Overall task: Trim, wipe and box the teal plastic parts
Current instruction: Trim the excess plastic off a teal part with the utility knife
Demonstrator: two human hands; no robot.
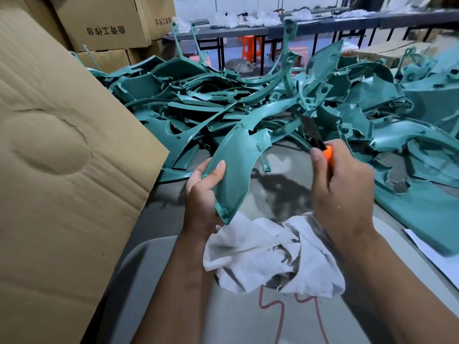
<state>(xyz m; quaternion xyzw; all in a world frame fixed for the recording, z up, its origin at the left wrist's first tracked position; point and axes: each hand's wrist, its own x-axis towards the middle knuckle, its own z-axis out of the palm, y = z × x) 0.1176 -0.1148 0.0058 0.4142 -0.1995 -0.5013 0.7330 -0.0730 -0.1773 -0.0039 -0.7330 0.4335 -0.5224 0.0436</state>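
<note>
Only the head view here, so everything comes from that one angle.

The person's left hand (203, 194) grips the lower end of a long curved teal part (238, 160), thumb laid across its face and fingers (196, 175) wrapped behind. It's held up off the table (154, 217) and tilted away, probably so the far end sits out where the blade can get at it. The right hand (345, 189) is curled around an orange-handled knife (320, 142), thumb riding up by the blade, which points up and away toward the part's upper end. It's blurry there, so whether the edge is actually touching plastic can't be told. Looks like the trimming step.

A white rag (270, 256) lies crumpled on the person's lap, right under both hands. That makes sense, since wiping presumably comes straight after the cut and it's within easy reach.

The heap of teal parts (273, 95) sprawls across the table behind and to the right, close enough to grab from without getting up. A big cardboard flap (62, 145) stands right beside the left arm, likely the box the finished parts go into. More cartons (104, 23) are stacked at the back left.
</note>
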